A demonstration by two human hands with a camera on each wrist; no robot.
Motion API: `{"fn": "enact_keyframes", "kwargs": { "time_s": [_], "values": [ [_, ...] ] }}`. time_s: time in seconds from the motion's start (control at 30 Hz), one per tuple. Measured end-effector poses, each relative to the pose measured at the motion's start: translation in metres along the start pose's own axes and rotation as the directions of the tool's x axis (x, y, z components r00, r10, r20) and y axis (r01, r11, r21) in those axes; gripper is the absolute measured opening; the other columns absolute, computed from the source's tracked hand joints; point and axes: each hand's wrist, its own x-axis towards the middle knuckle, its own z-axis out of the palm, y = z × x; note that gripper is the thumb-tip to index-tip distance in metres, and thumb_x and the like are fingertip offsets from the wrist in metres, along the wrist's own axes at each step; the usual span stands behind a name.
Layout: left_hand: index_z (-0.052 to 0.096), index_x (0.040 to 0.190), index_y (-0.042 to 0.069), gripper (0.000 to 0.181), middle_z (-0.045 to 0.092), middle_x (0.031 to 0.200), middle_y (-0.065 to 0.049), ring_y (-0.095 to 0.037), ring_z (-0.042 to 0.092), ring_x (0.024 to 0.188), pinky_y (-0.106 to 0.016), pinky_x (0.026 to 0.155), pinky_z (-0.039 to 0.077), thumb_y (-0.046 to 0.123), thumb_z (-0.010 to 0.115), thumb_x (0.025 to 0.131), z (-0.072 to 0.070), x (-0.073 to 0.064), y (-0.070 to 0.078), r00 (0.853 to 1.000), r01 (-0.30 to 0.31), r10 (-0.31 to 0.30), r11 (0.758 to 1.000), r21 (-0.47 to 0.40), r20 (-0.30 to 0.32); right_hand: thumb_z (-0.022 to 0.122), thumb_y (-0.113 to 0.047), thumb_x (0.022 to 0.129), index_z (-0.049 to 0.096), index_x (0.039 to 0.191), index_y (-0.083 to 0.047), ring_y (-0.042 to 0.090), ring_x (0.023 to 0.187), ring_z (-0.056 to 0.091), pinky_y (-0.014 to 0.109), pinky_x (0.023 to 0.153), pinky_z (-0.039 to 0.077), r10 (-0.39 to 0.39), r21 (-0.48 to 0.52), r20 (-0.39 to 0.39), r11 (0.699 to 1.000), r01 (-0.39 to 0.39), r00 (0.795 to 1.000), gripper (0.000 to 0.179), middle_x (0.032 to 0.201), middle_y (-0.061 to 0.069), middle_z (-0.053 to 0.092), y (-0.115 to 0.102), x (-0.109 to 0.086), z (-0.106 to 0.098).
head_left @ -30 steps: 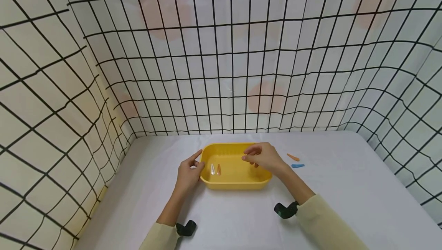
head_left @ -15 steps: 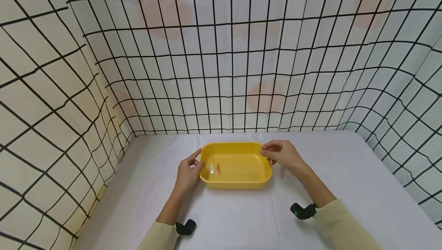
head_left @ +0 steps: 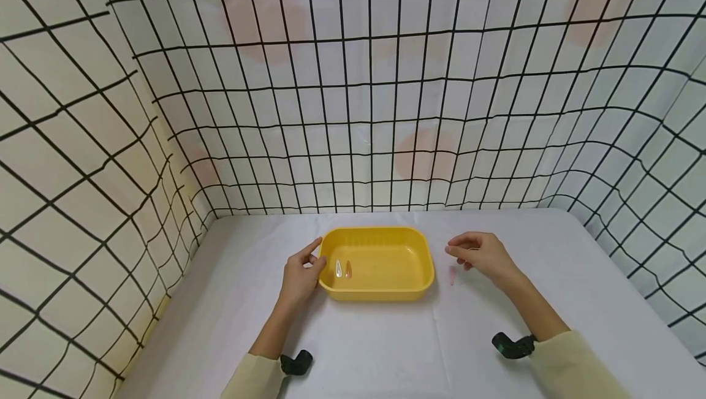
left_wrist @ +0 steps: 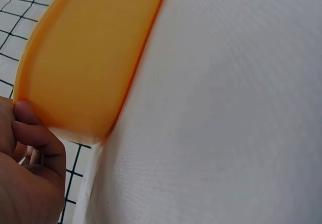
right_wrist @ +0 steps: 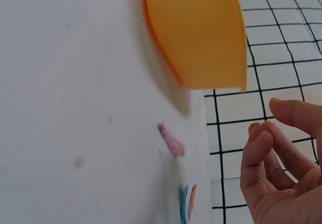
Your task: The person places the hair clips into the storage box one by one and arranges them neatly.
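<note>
A yellow tray [head_left: 380,295] stands on the white-covered table. My left hand [head_left: 300,275] grips its left end, thumb at the rim [left_wrist: 19,90] in the left wrist view. Inside the tray, toward the left, lie a white hair clip [head_left: 339,268] and an orange hair clip [head_left: 349,269]. My right hand [head_left: 485,257] hovers right of the tray, fingers loosely bent, thumb apart from them and nothing between. Near it on the cloth lies a pink hair clip [right_wrist: 173,144]. A blue hair clip [right_wrist: 183,204] and another orange clip [right_wrist: 192,200] show in the right wrist view; my right hand hides them from the head view.
Black wire grid panels [head_left: 353,123] backed with white cloth rise behind the table and on both sides. Black wrist cameras [head_left: 296,363] sit at the cuffs of both light sleeves. White cloth [head_left: 380,350] covers the table in front of the tray.
My right hand has moved right, from over the tray to beside it. The pink clip has come into view, while the blue and orange clips became covered. My left hand stays at the tray.
</note>
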Motion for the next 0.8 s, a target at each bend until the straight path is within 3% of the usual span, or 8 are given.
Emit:
{"fn": "enact_keyframes", "kwargs": {
  "time_s": [0.2, 0.47, 0.8],
  "values": [
    [0.059, 0.147, 0.025, 0.053, 0.056, 0.085, -0.004, -0.014, 0.047, 0.047, -0.019, 0.046, 0.046, 0.017, 0.067, 0.095, 0.000, 0.000, 0.000, 1.000, -0.001, 0.001, 1.000, 0.002, 0.002, 0.074, -0.036, 0.094, 0.070, 0.118, -0.003, 0.026, 0.083, 0.065, 0.030, 0.069, 0.059, 0.029, -0.013, 0.001, 0.999, -0.029, 1.000, 0.041, 0.104, 0.019, 0.072, 0.012, -0.003, -0.003],
    [0.060, 0.146, 0.025, 0.054, 0.056, 0.085, -0.005, -0.013, 0.047, 0.048, -0.019, 0.047, 0.045, 0.016, 0.067, 0.094, 0.001, 0.000, 0.001, 1.000, 0.010, -0.010, 1.000, -0.012, 0.000, 0.073, -0.031, 0.095, 0.071, 0.119, -0.001, 0.021, 0.082, 0.063, 0.027, 0.066, 0.057, 0.047, -0.015, -0.006, 0.999, -0.047, 0.999, 0.039, 0.101, 0.013, 0.074, 0.030, -0.002, -0.002],
    [0.060, 0.147, 0.025, 0.054, 0.056, 0.085, -0.005, -0.013, 0.047, 0.047, -0.019, 0.046, 0.046, 0.015, 0.066, 0.094, 0.000, -0.001, 0.001, 1.000, 0.016, -0.016, 1.000, -0.010, 0.000, 0.073, -0.032, 0.094, 0.072, 0.115, -0.001, 0.015, 0.067, 0.059, 0.029, 0.059, 0.055, 0.094, -0.069, -0.052, 0.993, -0.098, 0.994, 0.038, 0.075, 0.002, 0.065, 0.054, -0.009, -0.013]
  ]
}}
